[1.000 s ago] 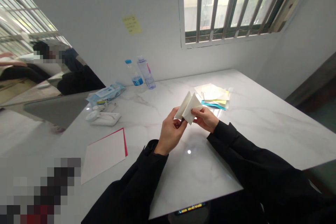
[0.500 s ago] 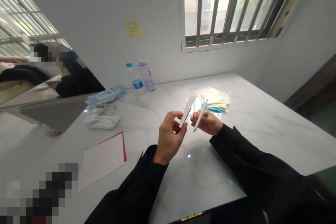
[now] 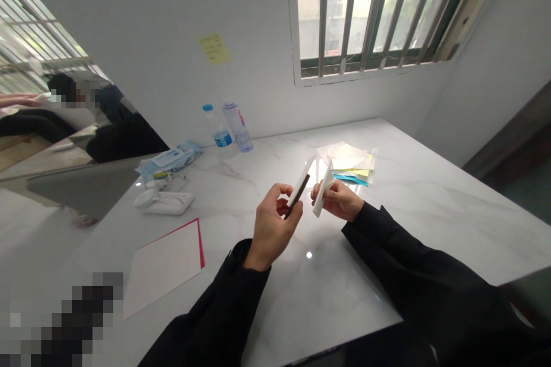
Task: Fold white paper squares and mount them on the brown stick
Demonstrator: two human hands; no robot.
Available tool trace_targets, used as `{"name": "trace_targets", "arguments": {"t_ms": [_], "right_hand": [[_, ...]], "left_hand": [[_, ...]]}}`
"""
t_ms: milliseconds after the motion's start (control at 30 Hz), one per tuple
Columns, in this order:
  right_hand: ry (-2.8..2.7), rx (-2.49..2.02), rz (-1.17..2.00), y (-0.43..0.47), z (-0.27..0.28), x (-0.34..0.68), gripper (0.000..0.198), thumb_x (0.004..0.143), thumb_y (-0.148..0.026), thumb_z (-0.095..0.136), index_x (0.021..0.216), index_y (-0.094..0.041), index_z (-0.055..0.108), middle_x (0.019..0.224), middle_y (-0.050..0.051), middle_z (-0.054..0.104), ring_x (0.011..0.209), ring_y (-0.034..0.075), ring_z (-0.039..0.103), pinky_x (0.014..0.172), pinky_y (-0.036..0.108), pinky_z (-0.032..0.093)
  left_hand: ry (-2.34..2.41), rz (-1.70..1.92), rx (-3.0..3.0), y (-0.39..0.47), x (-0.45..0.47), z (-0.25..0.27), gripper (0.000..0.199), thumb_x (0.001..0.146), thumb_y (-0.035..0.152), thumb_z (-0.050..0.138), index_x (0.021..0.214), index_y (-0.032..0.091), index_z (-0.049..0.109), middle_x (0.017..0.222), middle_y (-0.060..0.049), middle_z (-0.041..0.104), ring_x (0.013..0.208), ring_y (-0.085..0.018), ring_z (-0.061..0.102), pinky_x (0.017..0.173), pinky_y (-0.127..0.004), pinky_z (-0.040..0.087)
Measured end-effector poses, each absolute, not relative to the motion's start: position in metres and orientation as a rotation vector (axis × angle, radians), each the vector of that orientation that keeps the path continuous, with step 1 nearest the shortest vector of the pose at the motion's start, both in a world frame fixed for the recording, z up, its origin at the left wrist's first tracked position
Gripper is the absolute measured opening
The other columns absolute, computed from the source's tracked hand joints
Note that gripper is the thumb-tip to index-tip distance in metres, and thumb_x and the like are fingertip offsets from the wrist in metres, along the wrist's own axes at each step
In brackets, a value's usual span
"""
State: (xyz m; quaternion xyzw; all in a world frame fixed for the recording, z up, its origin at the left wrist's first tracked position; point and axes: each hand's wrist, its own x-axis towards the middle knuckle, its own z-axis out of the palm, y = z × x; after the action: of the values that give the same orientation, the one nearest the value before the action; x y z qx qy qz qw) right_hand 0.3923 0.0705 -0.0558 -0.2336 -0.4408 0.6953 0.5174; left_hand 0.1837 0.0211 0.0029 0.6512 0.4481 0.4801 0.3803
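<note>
Above the middle of the table, my left hand (image 3: 272, 232) is closed on a thin flat slab (image 3: 300, 188). The slab is held tilted up, white on the far side and dark brown on the near side; its exact kind does not show. To its right, my right hand (image 3: 342, 200) pinches a folded white sheet (image 3: 322, 192), seen nearly edge-on. The sheet and slab stand close together, with a narrow gap between them. Behind my right hand lies a pile of paper sheets (image 3: 346, 156) in white, yellow and blue.
A white marbled table (image 3: 430, 212) fills the view. Left lie a pink-edged notepad (image 3: 163, 264), a white device (image 3: 172, 203) and a pack of wipes (image 3: 174, 156). Two plastic bottles (image 3: 222, 139) stand by the wall under a yellow note (image 3: 214, 49). Another person (image 3: 120, 132) sits far left.
The folded sheet has turned in my right hand, and its face shows a little more. The slab in my left hand has tilted, baring more of its dark side. The view has shifted slightly.
</note>
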Motion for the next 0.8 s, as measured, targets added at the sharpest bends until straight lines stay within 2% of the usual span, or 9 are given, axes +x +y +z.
{"name": "trace_targets", "arguments": {"t_ms": [167,267,333,433,567,667,800], "right_hand": [[-1.56,-0.876,1.695,0.085,-0.062,0.414,0.048,0.06,-0.055,0.099,0.086,-0.018,0.081,0.079,0.004,0.076,0.072,0.021,0.069,0.072,0.035,0.056],[-1.942,-1.067,1.408,0.088,-0.066,0.417,0.041,0.063,-0.046,0.098,0.089,-0.019,0.083,0.067,-0.001,0.07,0.06,0.017,0.06,0.06,0.029,0.046],[-2.025,-1.122,1.217,0.088,-0.067,0.416,0.046,0.062,-0.044,0.099,0.099,-0.021,0.085,0.065,-0.003,0.068,0.058,0.015,0.056,0.058,0.028,0.042],[-1.98,-1.114,1.062,0.086,-0.063,0.414,0.053,0.064,-0.046,0.099,0.11,-0.025,0.085,0.084,0.002,0.077,0.068,0.017,0.061,0.065,0.03,0.047],[-1.788,-1.035,1.078,0.082,-0.052,0.408,0.039,0.077,-0.05,0.09,0.106,-0.023,0.084,0.102,0.008,0.08,0.086,0.021,0.068,0.076,0.034,0.051],[-1.54,-0.969,1.202,0.078,-0.046,0.397,0.034,0.084,-0.052,0.083,0.098,-0.021,0.082,0.095,0.006,0.078,0.082,0.019,0.066,0.076,0.033,0.05],[-1.226,-0.943,1.292,0.071,-0.044,0.384,0.034,0.08,-0.053,0.085,0.084,-0.02,0.077,0.079,0.001,0.07,0.069,0.014,0.055,0.067,0.03,0.044]], "left_hand": [[1.171,1.208,1.642,0.04,0.163,0.007,0.027,0.089,0.037,0.076,0.105,0.023,0.06,0.073,0.004,0.06,0.064,-0.014,0.063,0.062,-0.023,0.049],[1.133,1.093,1.714,0.047,0.156,0.007,0.026,0.093,0.043,0.073,0.105,0.022,0.064,0.082,0.001,0.066,0.067,-0.015,0.068,0.064,-0.025,0.052],[1.14,1.056,1.757,0.048,0.156,0.005,0.024,0.095,0.044,0.07,0.102,0.021,0.064,0.09,-0.001,0.068,0.067,-0.015,0.07,0.062,-0.026,0.052],[1.171,1.062,1.812,0.047,0.16,0.002,0.024,0.095,0.044,0.07,0.098,0.022,0.061,0.096,-0.002,0.07,0.066,-0.015,0.071,0.059,-0.025,0.051],[1.258,1.136,1.943,0.043,0.166,0.0,0.021,0.095,0.041,0.069,0.097,0.023,0.059,0.087,0.0,0.07,0.068,-0.016,0.072,0.065,-0.026,0.053],[1.295,1.152,2.015,0.04,0.169,-0.001,0.017,0.095,0.036,0.07,0.094,0.024,0.058,0.08,0.002,0.069,0.07,-0.017,0.072,0.069,-0.027,0.054],[1.307,1.147,2.039,0.039,0.172,-0.004,0.015,0.095,0.034,0.069,0.092,0.024,0.057,0.081,0.001,0.07,0.072,-0.018,0.073,0.071,-0.027,0.054]]}}
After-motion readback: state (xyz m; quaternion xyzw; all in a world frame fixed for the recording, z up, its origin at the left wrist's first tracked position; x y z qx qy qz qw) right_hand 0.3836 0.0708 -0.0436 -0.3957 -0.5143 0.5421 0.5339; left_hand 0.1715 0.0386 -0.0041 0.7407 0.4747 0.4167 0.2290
